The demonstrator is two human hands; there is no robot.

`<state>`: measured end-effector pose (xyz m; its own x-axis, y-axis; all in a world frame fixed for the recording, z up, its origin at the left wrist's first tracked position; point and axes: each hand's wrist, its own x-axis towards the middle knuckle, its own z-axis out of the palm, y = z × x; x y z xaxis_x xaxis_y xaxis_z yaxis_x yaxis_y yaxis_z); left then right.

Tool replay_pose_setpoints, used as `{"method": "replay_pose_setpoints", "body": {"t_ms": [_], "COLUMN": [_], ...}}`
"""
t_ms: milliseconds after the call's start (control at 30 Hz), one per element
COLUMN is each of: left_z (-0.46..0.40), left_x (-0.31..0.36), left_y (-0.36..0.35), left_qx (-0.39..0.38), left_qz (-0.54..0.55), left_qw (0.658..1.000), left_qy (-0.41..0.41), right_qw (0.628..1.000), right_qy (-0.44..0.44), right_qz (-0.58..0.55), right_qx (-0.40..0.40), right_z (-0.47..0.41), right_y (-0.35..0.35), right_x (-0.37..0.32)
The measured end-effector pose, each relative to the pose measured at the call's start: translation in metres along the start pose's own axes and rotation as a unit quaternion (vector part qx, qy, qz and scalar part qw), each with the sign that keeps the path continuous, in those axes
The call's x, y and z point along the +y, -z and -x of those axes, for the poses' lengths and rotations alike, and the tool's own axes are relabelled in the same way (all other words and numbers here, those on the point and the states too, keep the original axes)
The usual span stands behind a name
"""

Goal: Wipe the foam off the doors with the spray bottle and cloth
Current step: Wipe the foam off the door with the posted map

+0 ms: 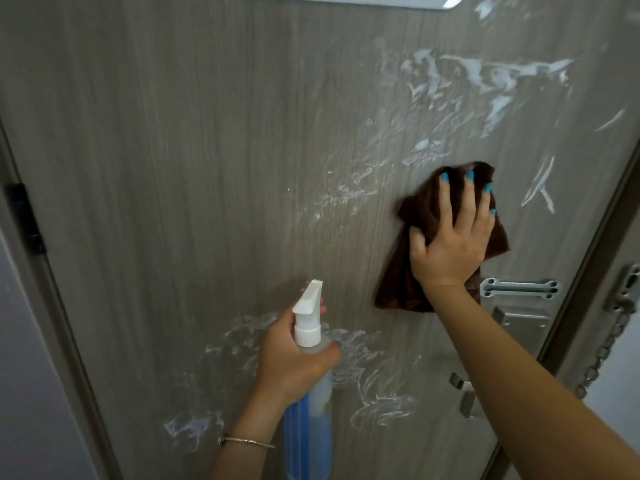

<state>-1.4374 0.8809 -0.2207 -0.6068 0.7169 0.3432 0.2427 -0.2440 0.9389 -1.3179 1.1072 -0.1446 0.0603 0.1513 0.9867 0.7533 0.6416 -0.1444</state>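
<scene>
Right hand: the right hand (453,237) lies flat with straight fingers and presses the brown cloth (433,271) on the door (173,168).
Left hand: the left hand (294,358) is curled round the neck of the spray bottle (310,393) and holds it up in front of the door.
Bottle: its white nozzle points up at the door.
Cloth: it sits on the right part of the door, just above the metal lock plate (521,289).
Foam: white foam (485,84) is smeared above the cloth, and more lies low by the bottle.
Chain: a metal chain (609,344) hangs at the right edge.
Wrist: a thin bracelet (246,441) is on the left wrist.
</scene>
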Motion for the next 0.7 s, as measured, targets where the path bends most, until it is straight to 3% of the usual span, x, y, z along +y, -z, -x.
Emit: {"method": "replay_pose_setpoints", "body": {"t_ms": [267,700], "left_z": [-0.043,-0.067], "left_x": [0.067,0.119], "left_y": [-0.022,-0.048], "left_qx": [0.010,-0.033], "left_qz": [0.005,0.027], "left_qw": [0.995,0.988], "left_qy": [-0.097,-0.145], "right_qw": [1.000,1.000], "right_qy": [0.006,0.006], "right_qz": [0.010,0.003], "right_qx": [-0.008,0.009], "right_z": [0.000,-0.001], "right_y": [-0.002,-0.002], "right_x": [0.002,0.002]}}
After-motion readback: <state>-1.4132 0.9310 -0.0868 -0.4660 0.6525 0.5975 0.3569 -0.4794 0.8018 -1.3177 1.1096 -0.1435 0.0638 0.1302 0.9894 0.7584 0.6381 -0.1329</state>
